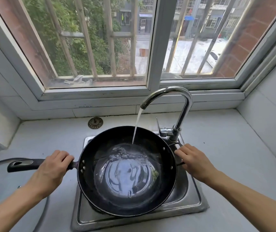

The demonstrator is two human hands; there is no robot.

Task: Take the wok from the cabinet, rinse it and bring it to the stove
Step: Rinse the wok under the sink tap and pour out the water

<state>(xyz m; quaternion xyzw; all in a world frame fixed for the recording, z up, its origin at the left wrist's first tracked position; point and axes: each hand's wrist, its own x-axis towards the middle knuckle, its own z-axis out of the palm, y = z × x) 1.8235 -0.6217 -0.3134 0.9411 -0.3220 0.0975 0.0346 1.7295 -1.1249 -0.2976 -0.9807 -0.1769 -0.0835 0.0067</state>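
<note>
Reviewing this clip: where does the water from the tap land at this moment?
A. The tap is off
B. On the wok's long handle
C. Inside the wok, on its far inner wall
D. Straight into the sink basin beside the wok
C: the stream from the faucet hits the far inner wall of the wok, where water has pooled, while it is held over the sink.

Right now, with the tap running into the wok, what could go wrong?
Water is pooling in the wok, so it may get heavy and slosh onto the counter when tipped. The right hand only holds the small side handle, so that grip could slip. The faucet is running.
</note>
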